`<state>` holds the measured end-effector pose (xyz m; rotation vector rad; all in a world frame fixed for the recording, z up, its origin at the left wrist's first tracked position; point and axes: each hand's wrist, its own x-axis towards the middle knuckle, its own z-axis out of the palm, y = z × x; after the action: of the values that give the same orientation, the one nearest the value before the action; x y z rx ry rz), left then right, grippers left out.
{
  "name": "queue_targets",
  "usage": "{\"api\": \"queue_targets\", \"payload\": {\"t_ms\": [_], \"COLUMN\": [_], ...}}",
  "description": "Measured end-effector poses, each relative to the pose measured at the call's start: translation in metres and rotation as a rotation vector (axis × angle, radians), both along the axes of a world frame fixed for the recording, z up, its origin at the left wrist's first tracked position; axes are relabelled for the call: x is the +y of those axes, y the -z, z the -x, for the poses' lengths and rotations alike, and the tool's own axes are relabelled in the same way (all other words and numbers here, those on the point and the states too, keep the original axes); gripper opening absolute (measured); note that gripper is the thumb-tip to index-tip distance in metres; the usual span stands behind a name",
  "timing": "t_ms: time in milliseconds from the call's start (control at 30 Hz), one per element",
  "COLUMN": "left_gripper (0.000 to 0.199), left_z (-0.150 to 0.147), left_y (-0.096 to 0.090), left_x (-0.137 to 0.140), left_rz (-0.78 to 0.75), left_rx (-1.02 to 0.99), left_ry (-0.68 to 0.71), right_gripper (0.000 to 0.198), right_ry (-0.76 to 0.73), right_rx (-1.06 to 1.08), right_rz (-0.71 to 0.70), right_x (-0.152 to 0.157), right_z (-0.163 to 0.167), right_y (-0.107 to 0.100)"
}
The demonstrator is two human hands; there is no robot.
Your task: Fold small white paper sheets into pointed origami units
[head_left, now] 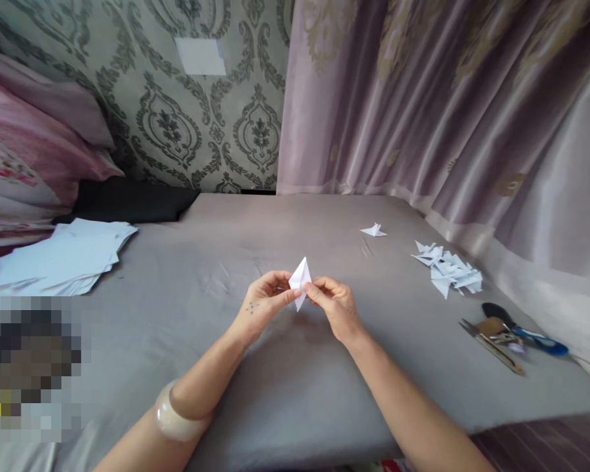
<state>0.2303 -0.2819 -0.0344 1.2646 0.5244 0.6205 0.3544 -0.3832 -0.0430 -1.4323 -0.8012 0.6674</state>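
A small piece of white folded paper (302, 272), diamond-shaped with a pointed top and bottom, is held up above the grey cloth. My left hand (266, 298) pinches its left side between thumb and fingers. On the other side my right hand (335, 303) grips it the same way, thumb on the near face. The fingertips behind the paper are partly hidden. A single folded paper figure (374, 230) lies farther back to the right. Beyond my right hand is a pile of similar white folded figures (450, 267).
Stacked white paper sheets (69, 252) lie at the left, in front of a black cloth (132, 200). Scissors (491, 347) and a blue-handled tool (541, 341) rest on the right with small items. Curtains (373, 98) hang along the right edge of the grey-covered surface (177, 367).
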Motion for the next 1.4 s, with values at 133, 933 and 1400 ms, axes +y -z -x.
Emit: {"api": "queue_targets", "payload": {"t_ms": [133, 933, 1400], "left_gripper": [0.024, 0.025, 0.02], "left_z": [0.001, -0.007, 0.0], "left_y": [-0.002, 0.05, 0.051], "left_x": [-0.001, 0.044, 0.054], "left_rz": [0.023, -1.632, -1.154], "left_rx": [0.017, 0.444, 0.322], "left_ry": [-0.024, 0.195, 0.273], "right_gripper": [0.024, 0.027, 0.022], "right_ry": [-0.028, -0.2, -0.258], "right_rx": [0.05, -1.332, -0.905], "right_rz": [0.013, 0.263, 0.326], "right_x": [0.003, 0.01, -0.003], "right_z": [-0.001, -0.023, -0.027], "right_y": [0.004, 0.03, 0.017]}}
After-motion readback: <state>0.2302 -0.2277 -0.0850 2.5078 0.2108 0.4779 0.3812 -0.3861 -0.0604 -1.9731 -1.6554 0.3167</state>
